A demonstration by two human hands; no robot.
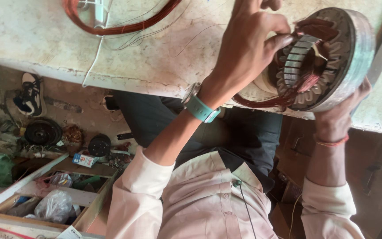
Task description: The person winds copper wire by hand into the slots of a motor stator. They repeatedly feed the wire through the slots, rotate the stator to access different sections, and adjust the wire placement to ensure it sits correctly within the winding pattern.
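Currently the right hand (pixel 339 117) grips the stator (pixel 328 57) rim from beneath, tilted on the desk (pixel 155 57); the left hand (pixel 248 44), nearer the bore, pinches copper wire (pixel 306 82).

Worn white workbench (pixel 155 57), copper wire coil (pixel 120 26) and thin white wire (pixel 94 57) lying on it, round motor stator (pixel 332 57) resting at its edge

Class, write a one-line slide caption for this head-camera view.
Left hand presses copper winding into a round motor stator steadied by the right hand on a worn white bench.
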